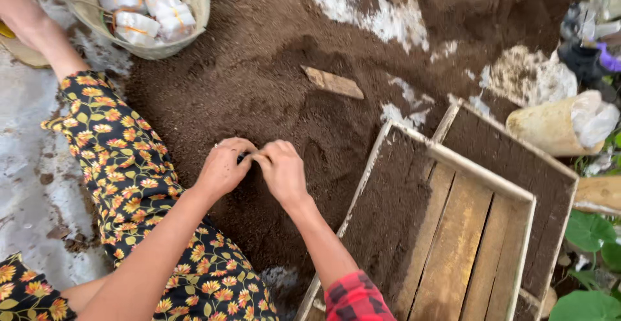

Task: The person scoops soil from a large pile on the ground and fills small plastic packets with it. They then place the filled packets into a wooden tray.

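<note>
- Nearest the camera, a red checked sleeve (354, 298) is seen on the right forearm, and a dark garment printed with orange and yellow flowers (139, 185) is spread over the legs at the lower left.
- The left hand (223, 166) and the right hand (282, 169) are brought together over a heap of dark brown soil (259, 82), fingertips touching.
- Both hands are curled, the fingers pinched on a small dark object (244, 159) between them; what it is cannot be told, as it is mostly hidden.
- Just to the right of the hands, a wooden slatted tray (466, 243) is set on the soil, its near left side partly filled with the same dark soil.
- A second wooden tray (517, 159) lies under and behind the first, offset to the right.
- Farther off, a small flat piece of wood (333, 82) lies on the heap beyond the hands.
- To the right, a pale sack (556, 127) rests beside the trays, with green leaves (588, 230) below it.
- At the far upper left, a woven basket (191, 27) holding white bundles tied with orange bands (152, 7) stands at the edge of the heap.
</note>
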